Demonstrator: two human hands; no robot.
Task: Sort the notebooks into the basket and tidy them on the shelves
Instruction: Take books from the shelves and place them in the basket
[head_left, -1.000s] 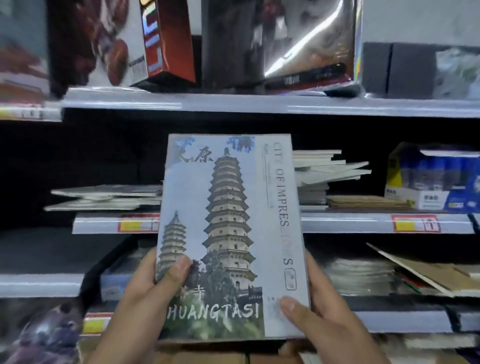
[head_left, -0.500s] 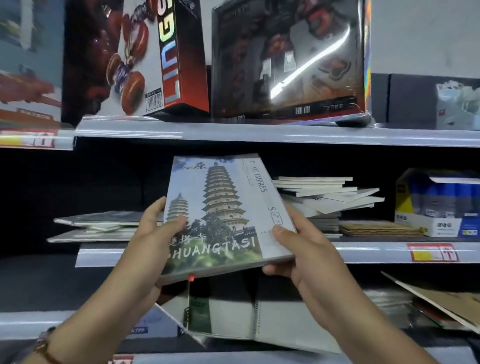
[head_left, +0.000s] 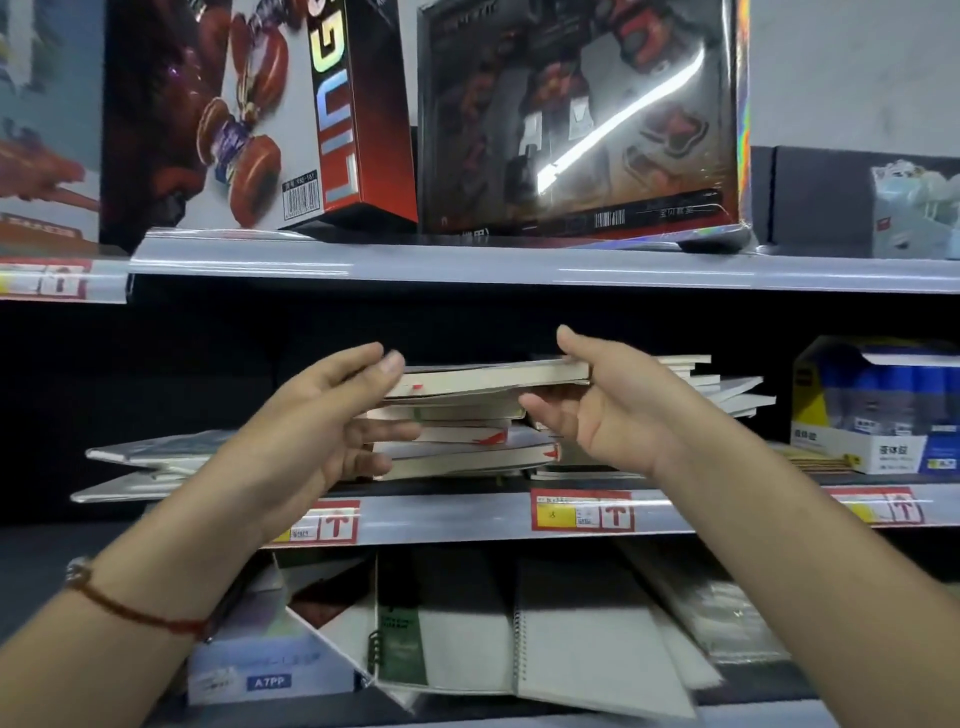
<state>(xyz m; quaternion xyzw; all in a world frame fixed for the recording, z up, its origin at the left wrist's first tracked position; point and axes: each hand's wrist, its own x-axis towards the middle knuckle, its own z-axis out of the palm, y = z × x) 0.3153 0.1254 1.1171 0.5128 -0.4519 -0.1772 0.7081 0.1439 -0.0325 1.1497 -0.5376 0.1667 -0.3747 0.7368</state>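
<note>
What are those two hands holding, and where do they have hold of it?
The top notebook of the stack on the middle shelf. The left hand pinches its left end, the right hand its right end.

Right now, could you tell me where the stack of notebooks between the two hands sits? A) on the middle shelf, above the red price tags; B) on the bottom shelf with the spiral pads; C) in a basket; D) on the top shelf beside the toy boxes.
A: the stack of notebooks rests on the middle shelf, with the left hand and right hand at its ends.
</note>
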